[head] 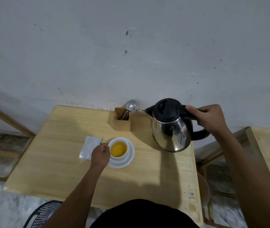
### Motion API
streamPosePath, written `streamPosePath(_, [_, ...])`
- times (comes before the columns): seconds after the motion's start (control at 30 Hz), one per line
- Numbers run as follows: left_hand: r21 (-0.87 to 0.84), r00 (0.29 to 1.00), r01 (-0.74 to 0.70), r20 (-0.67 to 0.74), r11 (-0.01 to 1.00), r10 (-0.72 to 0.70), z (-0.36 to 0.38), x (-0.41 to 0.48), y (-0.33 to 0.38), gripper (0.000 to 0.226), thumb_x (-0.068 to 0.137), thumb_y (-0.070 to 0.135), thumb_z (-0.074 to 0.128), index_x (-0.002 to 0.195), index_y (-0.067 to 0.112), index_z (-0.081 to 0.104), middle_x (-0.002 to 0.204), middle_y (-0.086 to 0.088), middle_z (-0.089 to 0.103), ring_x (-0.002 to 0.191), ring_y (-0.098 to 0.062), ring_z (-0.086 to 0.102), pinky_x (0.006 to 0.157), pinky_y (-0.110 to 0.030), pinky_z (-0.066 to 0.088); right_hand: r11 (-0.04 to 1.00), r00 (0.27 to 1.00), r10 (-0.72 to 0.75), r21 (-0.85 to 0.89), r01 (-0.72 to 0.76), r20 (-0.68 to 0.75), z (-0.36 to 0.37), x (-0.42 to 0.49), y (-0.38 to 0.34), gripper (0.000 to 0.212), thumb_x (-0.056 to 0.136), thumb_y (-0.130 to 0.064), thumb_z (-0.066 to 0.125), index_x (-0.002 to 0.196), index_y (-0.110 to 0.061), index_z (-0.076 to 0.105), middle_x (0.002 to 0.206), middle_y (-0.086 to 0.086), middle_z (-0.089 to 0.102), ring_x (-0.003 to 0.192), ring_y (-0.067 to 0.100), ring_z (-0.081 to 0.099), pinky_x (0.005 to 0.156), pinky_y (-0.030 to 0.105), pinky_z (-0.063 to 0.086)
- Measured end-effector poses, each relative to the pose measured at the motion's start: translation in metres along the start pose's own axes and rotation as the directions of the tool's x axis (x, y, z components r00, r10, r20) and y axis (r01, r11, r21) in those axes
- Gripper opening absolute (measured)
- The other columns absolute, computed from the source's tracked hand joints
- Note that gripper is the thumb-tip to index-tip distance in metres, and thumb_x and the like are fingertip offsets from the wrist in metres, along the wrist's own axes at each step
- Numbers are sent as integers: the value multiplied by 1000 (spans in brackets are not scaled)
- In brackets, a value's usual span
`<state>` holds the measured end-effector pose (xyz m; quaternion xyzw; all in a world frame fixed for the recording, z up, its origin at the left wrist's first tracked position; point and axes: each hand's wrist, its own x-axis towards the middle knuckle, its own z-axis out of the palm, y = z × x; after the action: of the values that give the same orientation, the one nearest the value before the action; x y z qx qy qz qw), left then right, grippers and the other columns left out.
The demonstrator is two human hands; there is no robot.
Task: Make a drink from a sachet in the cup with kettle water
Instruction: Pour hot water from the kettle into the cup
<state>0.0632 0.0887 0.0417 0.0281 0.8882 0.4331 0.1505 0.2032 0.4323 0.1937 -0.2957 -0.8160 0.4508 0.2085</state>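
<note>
Arms: two, bare from wrist to upper forearm; no sleeves, watch or rings visible.
Left hand (100,155): bare, ungloved.
Right hand (209,118): bare, ungloved.
Garment: black, below the table (65,162) edge.

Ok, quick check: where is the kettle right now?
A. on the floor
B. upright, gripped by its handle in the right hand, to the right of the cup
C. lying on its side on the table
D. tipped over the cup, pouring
B: the right hand grips the black handle of the kettle, which is upright to the right of the cup, not over it.
</note>
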Motion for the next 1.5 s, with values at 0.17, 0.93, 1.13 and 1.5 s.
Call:
streamPosePath(0.17, [87,999,-23,-34,996,26,0,1,-2,23,94,10,51,105,3,69,101,-18,72,96,-32,65,82,-31,44,999,998,-28,40,30,-51,4,9,18,87,70,-61,72,52,17,40,45,22,35,44,21,34,51,30,30])
streamPosePath(0.93, [63,997,56,-55,996,-52,7,0,-4,25,93,16,51,110,7,69,104,-13,71,98,-27,63,86,-37,47,975,1000,-17,223,16,1,-3,45,84,92,67,-73,67,48,16,51,45,33,45,44,25,44,51,32,36])
streamPosePath(1.13, [52,996,62,-65,997,-59,8,-1,-4,25,93,17,52,111,8,68,104,-12,71,97,-26,62,87,-39,48,967,999,16,254,-26,40,-5,51,90,90,69,-76,63,44,7,36,44,10,34,45,22,36,52,38,34])
streamPosePath(1.5, [64,998,32,-63,997,-28,9,-1,-1,23,94,14,50,108,8,68,97,-12,70,89,-25,60,79,-33,43,980,913,140,188,-71,-384,22,16,68,31,96,-50,47,100,-24,62,102,-4,61,88,4,55,84,31,50])
